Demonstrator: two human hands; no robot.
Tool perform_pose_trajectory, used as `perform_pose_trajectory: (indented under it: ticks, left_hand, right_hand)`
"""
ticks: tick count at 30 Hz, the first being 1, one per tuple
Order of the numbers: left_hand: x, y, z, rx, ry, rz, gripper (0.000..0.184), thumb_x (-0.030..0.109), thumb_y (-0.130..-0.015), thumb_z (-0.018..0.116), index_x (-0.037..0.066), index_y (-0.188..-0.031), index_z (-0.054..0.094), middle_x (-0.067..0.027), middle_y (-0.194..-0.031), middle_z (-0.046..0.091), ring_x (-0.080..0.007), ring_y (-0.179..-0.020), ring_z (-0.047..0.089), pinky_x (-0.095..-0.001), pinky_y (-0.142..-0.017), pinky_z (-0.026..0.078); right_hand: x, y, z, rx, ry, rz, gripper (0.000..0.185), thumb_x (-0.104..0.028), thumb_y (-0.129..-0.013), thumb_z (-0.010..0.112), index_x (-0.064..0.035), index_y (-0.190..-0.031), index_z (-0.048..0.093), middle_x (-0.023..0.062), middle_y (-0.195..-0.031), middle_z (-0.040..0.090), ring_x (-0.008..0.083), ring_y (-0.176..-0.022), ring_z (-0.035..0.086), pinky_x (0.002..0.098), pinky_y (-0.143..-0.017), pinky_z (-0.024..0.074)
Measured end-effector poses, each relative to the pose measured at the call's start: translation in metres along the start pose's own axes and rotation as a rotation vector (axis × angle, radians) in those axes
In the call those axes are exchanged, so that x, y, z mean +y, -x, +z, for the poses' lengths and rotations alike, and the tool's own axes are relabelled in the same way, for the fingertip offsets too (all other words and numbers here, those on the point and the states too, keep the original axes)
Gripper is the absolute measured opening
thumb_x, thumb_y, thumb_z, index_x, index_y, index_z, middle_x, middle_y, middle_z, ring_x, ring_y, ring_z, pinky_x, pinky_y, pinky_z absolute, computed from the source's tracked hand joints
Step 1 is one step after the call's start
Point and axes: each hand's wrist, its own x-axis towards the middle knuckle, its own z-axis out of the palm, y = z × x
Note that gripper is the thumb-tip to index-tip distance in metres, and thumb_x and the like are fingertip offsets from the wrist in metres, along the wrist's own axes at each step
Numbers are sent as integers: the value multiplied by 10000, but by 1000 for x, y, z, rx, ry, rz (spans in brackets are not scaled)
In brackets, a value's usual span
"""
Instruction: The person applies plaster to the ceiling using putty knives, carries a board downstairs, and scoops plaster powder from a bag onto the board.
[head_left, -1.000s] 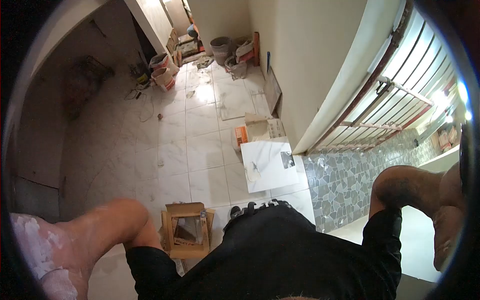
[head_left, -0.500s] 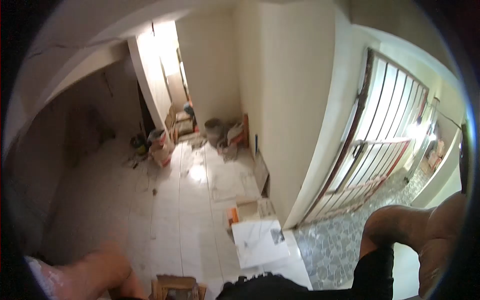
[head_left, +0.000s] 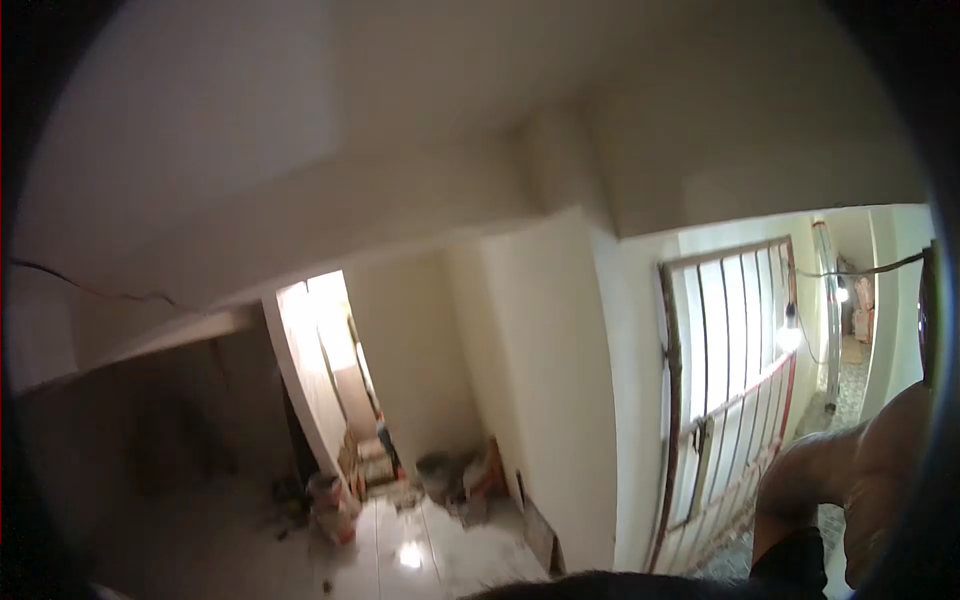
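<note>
The barred gate is seen inward of where the fingers of the right hand would be sought, beside the bent right arm; whether it is touched cannot be told. It is judged to be heavy and stiff (metal, by the look of its bars), better swung than lifted, and best gripped at the latch or around an upright bar. Little slipperiness or fragility is expected.

The fingers themselves are not shown: the right hand is cut off toward the dark lens edge and the left hand is out of frame, so whether they are spread, narrowed or loaded cannot be said. Outward from the finger side, a lit bulb is hung by the gate, and a dark cable is stretched above the arm. Farthest from the fingers, past a pale wall, bags and a bucket are set on the tiled floor. The far corner is lost in shadow, the bags are blurred, and the gate's foot is poorly made out near the arm.
</note>
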Motion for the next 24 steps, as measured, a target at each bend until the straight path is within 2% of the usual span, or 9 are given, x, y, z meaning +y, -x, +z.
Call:
perform_pose_trajectory:
  ticks: [14, 24]
  left_hand:
    - [-52, -70, 61, 43, -124, -30, 550, 416, -978, 456, 22, -1362, 469, -205, -1226, 553, -299, -1065, 596, -447, -942, 488]
    - [-69, -64, 73, 1, -142, -98, 572, 438, -986, 430, 30, -1386, 447, -218, -1259, 535, -309, -1086, 591, -450, -954, 482]
  right_hand:
    - [-6, -3, 37, 31, 57, 14, 292, -153, -959, 539, -61, -1236, 534, 172, -1219, 578, 288, -1134, 549, 445, -984, 456]
    - [-1, -1, 52, -46, 35, 34, 314, -176, -960, 529, -69, -1255, 509, 186, -1235, 558, 299, -1152, 531, 461, -990, 449]
